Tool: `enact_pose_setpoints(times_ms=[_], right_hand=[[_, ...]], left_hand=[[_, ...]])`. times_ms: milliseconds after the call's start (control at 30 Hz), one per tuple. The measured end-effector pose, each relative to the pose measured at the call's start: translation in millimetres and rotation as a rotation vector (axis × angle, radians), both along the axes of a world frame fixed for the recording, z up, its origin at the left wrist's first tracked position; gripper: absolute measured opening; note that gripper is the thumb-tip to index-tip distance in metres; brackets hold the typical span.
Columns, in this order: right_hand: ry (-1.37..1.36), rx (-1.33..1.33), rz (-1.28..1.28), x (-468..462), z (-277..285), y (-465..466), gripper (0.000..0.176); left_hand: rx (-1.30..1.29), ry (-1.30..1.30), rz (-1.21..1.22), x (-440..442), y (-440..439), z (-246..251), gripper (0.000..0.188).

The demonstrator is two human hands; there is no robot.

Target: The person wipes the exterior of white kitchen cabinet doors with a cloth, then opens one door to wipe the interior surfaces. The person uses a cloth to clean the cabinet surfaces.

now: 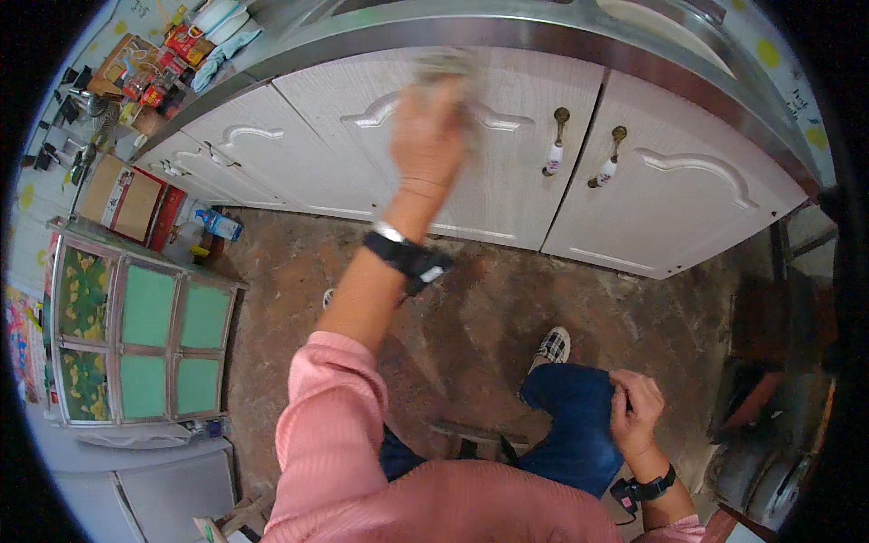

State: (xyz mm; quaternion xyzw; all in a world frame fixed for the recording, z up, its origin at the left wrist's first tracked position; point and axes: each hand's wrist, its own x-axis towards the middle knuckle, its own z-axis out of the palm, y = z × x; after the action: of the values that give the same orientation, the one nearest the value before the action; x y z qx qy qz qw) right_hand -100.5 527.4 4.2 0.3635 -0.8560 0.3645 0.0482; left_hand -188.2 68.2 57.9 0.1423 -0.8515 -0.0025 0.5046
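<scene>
My left hand [429, 139] is stretched out to a white cabinet door [502, 183] with a raised moulding, below the steel counter edge [475, 30]. It grips a greyish-green cloth [445, 64], blurred by motion and held against the upper part of the door or just off it. The fingers are partly hidden behind the back of the hand. My right hand [637, 413] rests on my right knee in blue jeans [577, 427], its fingers loosely curled with nothing visible in them.
Two white-and-brass handles [554, 149] [606, 166] jut from neighbouring doors. At left stand a glass-panelled cupboard [146, 305] and a blue bottle [220, 224] on the floor. Jars and a light-blue cloth [220, 61] crowd the counter's left end. Dark objects [767, 407] stand at right.
</scene>
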Motion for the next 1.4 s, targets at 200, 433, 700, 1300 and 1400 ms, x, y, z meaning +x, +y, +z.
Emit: enact_pose_setpoints(times_ms=[200, 433, 700, 1300, 1400], right_hand=[[-0.034, 0.069, 0.022, -5, -4, 5, 0.02], [-0.047, 0.132, 0.017, -7, 2, 0, 0.022], [-0.092, 0.17, 0.043, -6, 6, -12, 0.023], [-0.102, 0.25, 0.081, -21, 6, -25, 0.026], [-0.104, 0.27, 0.073, -18, 8, -23, 0.026]], left_hand=[[0.291, 0.313, 0.211, 50, -116, -24, 0.06], [0.537, 0.539, -0.003, 53, -139, -2, 0.056], [0.13, 0.23, 0.008, 13, -37, -88, 0.065], [1.349, -0.59, -0.149, -39, 89, -382, 0.05], [1.065, -0.607, -0.659, -22, 112, -328, 0.05]])
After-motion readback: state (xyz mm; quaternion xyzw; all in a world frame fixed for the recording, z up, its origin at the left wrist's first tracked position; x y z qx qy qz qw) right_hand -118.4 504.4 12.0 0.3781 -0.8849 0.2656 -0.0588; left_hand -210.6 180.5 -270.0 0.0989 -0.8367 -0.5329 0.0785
